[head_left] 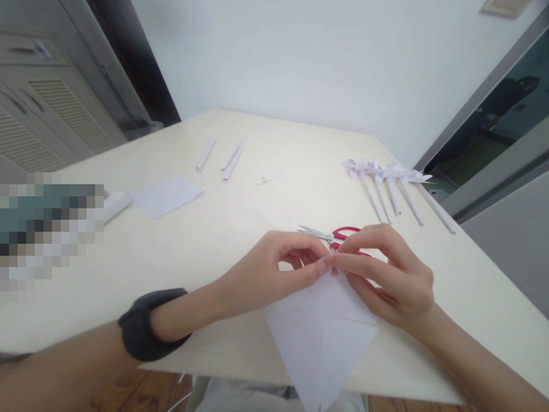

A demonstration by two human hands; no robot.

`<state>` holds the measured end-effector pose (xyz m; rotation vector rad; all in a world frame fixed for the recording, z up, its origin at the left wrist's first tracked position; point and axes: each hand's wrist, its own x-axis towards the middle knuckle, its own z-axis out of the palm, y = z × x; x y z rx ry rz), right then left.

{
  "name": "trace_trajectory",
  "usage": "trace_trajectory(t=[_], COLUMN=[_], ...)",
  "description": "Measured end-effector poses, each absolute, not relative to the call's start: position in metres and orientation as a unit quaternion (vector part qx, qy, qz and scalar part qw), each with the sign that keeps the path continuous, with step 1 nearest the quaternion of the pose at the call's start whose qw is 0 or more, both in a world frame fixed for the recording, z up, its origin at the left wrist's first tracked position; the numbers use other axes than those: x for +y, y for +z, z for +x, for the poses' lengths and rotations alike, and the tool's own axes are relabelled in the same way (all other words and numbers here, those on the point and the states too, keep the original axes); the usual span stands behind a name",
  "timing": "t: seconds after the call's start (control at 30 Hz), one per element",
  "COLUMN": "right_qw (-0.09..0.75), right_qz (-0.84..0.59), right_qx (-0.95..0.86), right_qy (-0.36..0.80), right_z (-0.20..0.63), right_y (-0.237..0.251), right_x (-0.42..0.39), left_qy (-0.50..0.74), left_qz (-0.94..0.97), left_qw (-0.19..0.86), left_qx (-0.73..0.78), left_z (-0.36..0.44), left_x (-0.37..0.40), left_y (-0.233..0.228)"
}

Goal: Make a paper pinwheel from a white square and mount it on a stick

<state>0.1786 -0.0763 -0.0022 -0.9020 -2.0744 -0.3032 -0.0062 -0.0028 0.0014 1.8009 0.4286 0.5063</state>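
A folded white paper sheet point(321, 332) lies at the near edge of the bench point(240, 229), with its top point held up and its lower part hanging over the edge. The shape is like a kite, wide in the middle and narrow at the top and bottom.

Both hands meet at the top point of the paper sheet. The left hand point(274, 269) is curled, and its thumb and forefinger are pinched together on the tip of the paper; the other fingers are bent loosely inward. On this wrist there is a black band point(148, 323). The right hand point(386, 274) is also partly closed, its fingertips press the same tip from the other side, and its lower fingers rest along the right edge of the sheet.

Just behind the paper sheet, touching the line of the fingers, lie red-handled scissors point(332, 234); from the view I cannot tell if they touch the hands. Behind and to the right of the sheet, well apart, lies a row of white paper pinwheels point(390, 183) on rolled paper sticks. Far behind and to the left lie three rolled paper sticks point(221, 157) and a flat white paper square point(167, 194).
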Motion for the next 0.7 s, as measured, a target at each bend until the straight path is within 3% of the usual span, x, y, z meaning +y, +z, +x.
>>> trace_trajectory(t=[0.4, 0.7], right_qw=[0.400, 0.419], right_qz=[-0.358, -0.436], right_qx=[-0.828, -0.796], right_qy=[-0.161, -0.018], right_z=[0.1832, 0.1785], right_y=[-0.0064, -0.0041], right_x=[-0.0729, -0.0754], left_qy=[0.225, 0.223], left_qz=[0.755, 0.776], left_qw=[0.581, 0.534], left_qx=[0.203, 0.251], left_z=[-0.0052, -0.0036], left_x=[-0.0023, -0.0003], left_y=[-0.0009, -0.0011])
